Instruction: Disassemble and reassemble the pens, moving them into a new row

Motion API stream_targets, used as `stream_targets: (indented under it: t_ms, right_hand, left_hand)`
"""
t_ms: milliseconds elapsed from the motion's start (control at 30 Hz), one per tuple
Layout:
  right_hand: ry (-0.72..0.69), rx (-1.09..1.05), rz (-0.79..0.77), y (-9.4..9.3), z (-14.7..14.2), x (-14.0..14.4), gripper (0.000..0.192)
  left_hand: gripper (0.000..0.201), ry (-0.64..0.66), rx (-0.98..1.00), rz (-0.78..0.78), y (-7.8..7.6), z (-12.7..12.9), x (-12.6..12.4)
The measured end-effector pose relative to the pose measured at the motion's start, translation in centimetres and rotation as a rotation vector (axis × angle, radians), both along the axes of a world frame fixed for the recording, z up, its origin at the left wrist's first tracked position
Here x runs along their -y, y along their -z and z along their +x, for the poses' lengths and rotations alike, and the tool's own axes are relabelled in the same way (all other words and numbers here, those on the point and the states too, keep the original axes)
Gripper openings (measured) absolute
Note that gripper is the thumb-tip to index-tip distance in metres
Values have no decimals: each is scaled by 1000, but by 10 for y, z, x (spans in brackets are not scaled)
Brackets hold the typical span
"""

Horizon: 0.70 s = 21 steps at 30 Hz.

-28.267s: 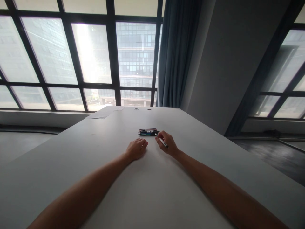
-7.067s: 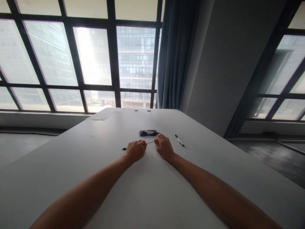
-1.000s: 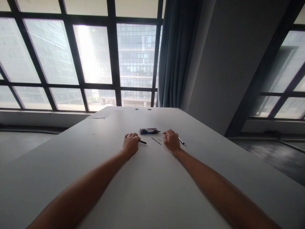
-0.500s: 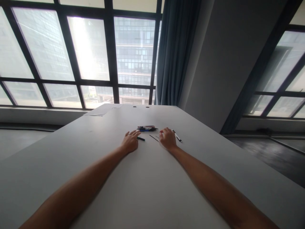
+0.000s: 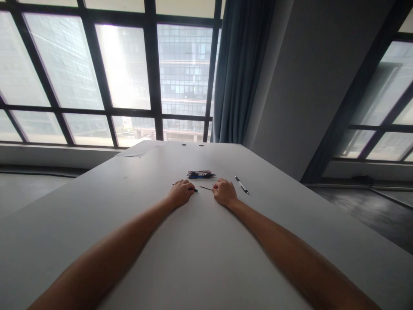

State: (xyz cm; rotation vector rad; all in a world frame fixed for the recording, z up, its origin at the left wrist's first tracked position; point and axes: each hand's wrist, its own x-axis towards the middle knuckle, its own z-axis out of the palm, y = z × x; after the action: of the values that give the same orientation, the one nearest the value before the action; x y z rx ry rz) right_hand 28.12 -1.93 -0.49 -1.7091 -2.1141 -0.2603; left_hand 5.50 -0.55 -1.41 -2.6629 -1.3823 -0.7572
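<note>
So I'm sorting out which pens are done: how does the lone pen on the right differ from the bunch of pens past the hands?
The lone pen lies by itself, right of the right hand, angled across the table. The bunch of pens lies packed together crosswise, beyond both hands. The lone pen looks white with dark ends; the bunch shows blue, red and black. Neither is touched by a hand.

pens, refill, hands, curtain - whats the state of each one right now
left hand: closed around a dark pen barrel, resting on the table
right hand: fingers pinching the end of a thin refill
thin refill: outside the barrel, lying low over the table between the hands
pile of pens: lying flat, bunched together, untouched
white pen: lying alone, right of the right hand
curtain: drawn aside
</note>
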Motion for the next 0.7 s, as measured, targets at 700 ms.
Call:
stream_targets:
  t_ms: [700]
  right_hand:
    - [-126,-31,139,2,-7,3,15]
  left_hand:
    - [26,-225,74,-9,-11,9,17]
